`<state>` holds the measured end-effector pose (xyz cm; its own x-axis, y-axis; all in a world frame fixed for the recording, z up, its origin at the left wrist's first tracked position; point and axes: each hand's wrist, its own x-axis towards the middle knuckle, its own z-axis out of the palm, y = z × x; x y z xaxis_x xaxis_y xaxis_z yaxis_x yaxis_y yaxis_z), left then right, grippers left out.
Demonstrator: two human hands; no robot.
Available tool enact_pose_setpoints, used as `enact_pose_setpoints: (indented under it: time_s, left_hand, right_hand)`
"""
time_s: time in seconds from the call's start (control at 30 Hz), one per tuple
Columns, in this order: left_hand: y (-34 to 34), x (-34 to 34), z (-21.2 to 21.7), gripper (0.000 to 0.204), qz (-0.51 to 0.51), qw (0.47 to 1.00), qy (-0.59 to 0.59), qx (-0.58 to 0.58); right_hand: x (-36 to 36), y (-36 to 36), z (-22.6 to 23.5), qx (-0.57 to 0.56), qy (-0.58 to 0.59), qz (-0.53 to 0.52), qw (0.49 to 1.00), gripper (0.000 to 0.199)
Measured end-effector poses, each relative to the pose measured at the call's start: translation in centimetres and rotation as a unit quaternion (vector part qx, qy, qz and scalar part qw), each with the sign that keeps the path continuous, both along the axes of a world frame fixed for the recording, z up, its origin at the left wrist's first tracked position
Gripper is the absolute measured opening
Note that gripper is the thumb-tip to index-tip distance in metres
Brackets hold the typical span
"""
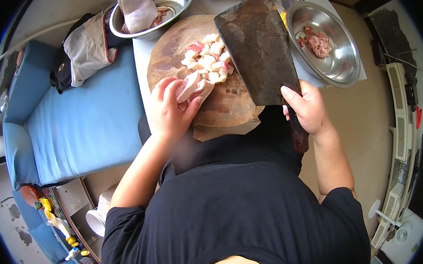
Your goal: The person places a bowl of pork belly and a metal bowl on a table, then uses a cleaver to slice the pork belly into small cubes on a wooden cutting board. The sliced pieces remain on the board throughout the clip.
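My right hand (305, 106) grips a large dark cleaver (259, 49) by its handle. The broad, stained blade hangs over the right side of a round wooden chopping board (165, 51) and hides part of it. On the board's near left, my left hand (169, 108) is closed around a strip of pale, fatty meat (203, 89). Just beyond that strip lies a heap of cut meat cubes (208, 58), mostly white with some pink bits. Blade and left hand are apart.
At the far left stands a metal bowl (181, 5) holding meat and a pale slab. A second metal bowl (348, 66) with minced-looking meat (318, 44) sits right of the cleaver. A blue sofa (81, 117) with clothing (88, 50) on it flanks the table's left side.
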<state>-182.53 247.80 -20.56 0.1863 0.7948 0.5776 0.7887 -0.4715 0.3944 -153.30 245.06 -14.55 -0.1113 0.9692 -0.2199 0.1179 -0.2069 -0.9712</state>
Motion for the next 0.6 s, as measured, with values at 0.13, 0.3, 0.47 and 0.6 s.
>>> enact_pose_setpoints:
  time_s: [0.13,0.3,0.47,0.6]
  left_hand:
    - [0.6,-1.3,-1.2,0.019,-0.045,0.995,-0.061,-0.062]
    - [1.4,-2.4,-0.3,0.009,0.069,0.943,-0.132,-0.297]
    - [1.0,-2.3,-0.4,0.011,0.003,0.980,-0.044,-0.194]
    - [1.3,-2.9,-0.4,0.012,-0.033,0.983,-0.030,-0.180]
  right_hand:
    - [-0.5,0.0,0.5,-0.008,-0.009,0.025,1.000,0.022]
    - [-0.7,-0.1,0.2,-0.019,-0.032,0.031,0.999,0.022]
    - [-0.9,-0.2,0.3,0.007,-0.039,0.029,0.999,0.018]
    - [-0.8,-0.2,0.2,0.022,-0.042,0.028,0.998,0.017]
